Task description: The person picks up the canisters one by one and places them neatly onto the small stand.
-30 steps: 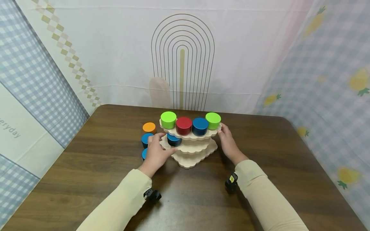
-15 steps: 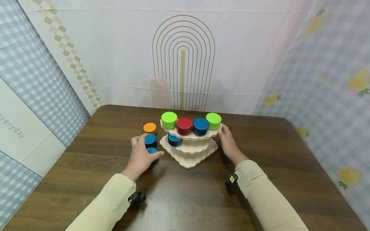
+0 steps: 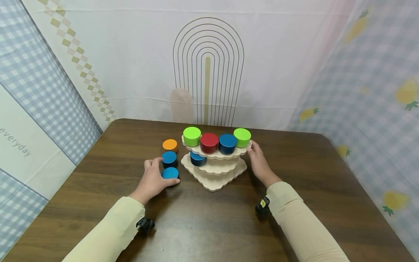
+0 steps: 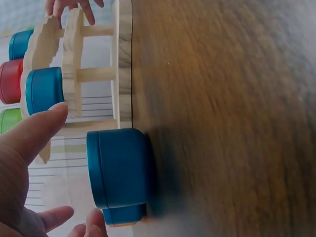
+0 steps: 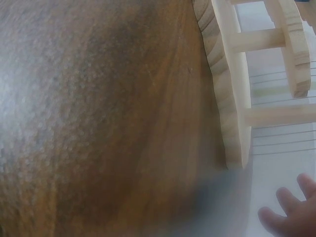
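My left hand [image 3: 151, 182] is spread around the nearest blue tin [image 3: 170, 173], thumb in front and fingers on its left and far side. In the left wrist view that tin [image 4: 123, 168] stands below the thumb [image 4: 39, 129], with a gap visible between them. My right hand [image 3: 260, 164] rests at the right edge of the tiered wooden stand [image 3: 212, 182], fingers loosely extended. On its top tier are two green tins [image 3: 191, 136], a red tin [image 3: 209, 143] and a blue tin [image 3: 227, 143]; another blue tin [image 3: 198, 159] sits on the middle tier.
A second blue tin [image 3: 169, 159] and an orange tin [image 3: 170, 145] stand behind the nearest one, left of the stand. All are on a brown wooden table [image 3: 209, 225], with a patterned cloth [image 3: 140, 65] behind it.
My left hand has moved away from the blue tin on the middle tier, leftward and down to the nearest blue tin on the table. My right hand has stayed at the stand.
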Demonstrator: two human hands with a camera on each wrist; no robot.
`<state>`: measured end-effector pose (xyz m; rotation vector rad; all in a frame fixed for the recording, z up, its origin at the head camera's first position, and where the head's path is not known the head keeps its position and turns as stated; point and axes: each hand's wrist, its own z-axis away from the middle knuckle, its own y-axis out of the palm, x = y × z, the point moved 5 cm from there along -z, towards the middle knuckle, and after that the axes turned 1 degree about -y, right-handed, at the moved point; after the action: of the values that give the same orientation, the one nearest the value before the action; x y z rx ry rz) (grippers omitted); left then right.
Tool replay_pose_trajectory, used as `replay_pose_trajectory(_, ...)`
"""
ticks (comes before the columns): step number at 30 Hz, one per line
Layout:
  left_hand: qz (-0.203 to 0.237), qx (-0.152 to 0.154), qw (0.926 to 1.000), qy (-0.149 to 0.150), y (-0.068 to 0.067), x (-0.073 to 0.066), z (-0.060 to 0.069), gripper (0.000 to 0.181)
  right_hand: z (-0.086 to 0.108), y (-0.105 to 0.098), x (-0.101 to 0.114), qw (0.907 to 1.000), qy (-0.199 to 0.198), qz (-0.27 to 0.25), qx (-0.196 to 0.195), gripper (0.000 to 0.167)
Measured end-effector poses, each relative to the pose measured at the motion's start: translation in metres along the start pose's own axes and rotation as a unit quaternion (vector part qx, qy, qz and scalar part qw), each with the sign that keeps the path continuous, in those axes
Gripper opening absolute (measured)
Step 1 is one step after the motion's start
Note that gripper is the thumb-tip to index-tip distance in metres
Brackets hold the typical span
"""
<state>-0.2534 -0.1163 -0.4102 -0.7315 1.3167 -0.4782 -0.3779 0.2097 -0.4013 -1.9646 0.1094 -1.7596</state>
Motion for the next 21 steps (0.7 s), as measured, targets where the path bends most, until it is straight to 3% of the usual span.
replay_pose_trajectory(7, 0.003, 0.021, 0.9997, -0.013, 0.003, 0.005, -0.003, 0.091, 0.009, 0.000, 0.017, 1.0000, -0.007, -0.004, 0.001, 0.050)
replay_pose_trajectory(14, 0.018, 0.034, 0.9991, -0.019, 0.008, 0.012, -0.007, 0.082, -0.002, 0.001, -0.007, 0.9995, -0.026, 0.015, -0.014, 0.053)
replay_pose_trajectory(21, 0.053, 0.050, 0.9964, -0.045, 0.015, 0.020, -0.008, 0.082, -0.003, 0.001, -0.009, 0.9995, -0.023, 0.018, -0.014, 0.054)
